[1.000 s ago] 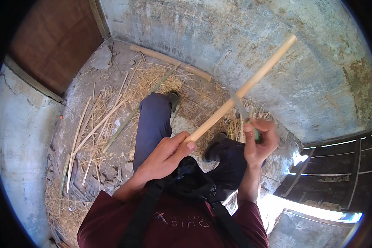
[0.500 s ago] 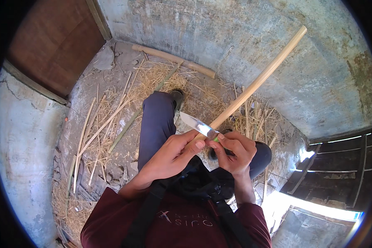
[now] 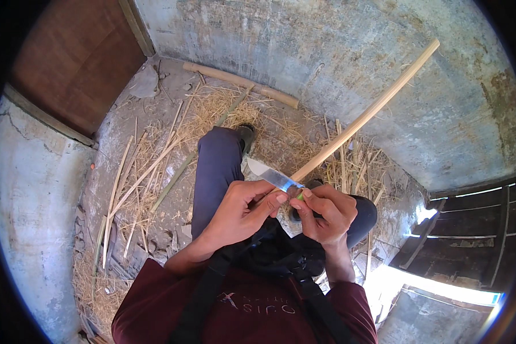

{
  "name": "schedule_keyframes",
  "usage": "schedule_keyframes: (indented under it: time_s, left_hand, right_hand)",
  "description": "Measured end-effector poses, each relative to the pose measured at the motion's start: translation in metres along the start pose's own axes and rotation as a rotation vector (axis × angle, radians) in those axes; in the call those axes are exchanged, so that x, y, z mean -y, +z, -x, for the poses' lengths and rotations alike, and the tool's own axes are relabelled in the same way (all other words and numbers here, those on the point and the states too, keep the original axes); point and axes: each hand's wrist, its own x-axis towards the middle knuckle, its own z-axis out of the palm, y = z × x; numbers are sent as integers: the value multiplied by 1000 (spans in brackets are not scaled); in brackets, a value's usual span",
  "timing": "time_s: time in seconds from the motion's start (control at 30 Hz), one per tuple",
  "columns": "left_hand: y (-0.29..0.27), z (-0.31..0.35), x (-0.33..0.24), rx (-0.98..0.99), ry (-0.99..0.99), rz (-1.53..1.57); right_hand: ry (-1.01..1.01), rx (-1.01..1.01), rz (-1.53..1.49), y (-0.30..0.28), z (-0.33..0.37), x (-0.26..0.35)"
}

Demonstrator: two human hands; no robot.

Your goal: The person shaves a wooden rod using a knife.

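Above the straw-littered floor [image 3: 110, 150]: a knife [image 3: 271, 176] across a wooden stick [image 3: 368, 116]

Near the lap, the left hand [image 3: 238, 211] grips the lower end of the pale stick, its thumb pressed over the wood and its fingers curled around. From there the stick slants up and to the right, its far end showing against the weathered wall [image 3: 269, 43]. The right hand [image 3: 328, 213] is closed on the knife's green handle [image 3: 300, 196], close beside the left thumb. Its blade points up and to the left, crossing in front of the stick just above the left hand; whether the edge bites into the wood I cannot tell.

Beyond the dark-trousered left leg [image 3: 217, 175], thin strips [image 3: 120, 172] and a green pole [image 3: 180, 174] lie among the straw [image 3: 206, 112]. A thicker tan pole [image 3: 241, 84] lies along the wall's foot.
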Motion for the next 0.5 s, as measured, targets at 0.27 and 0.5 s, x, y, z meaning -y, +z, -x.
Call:
schedule_keyframes:
  time_s: [0.27,0.5]
  left_hand:
    - [5,1,-3,-27,64,82]
    - [5,2,-3,-60,86,-23]
  right_hand:
    - [-23,-17,10,0,-1,4]
    - [-67,22,79,-1,0,3]
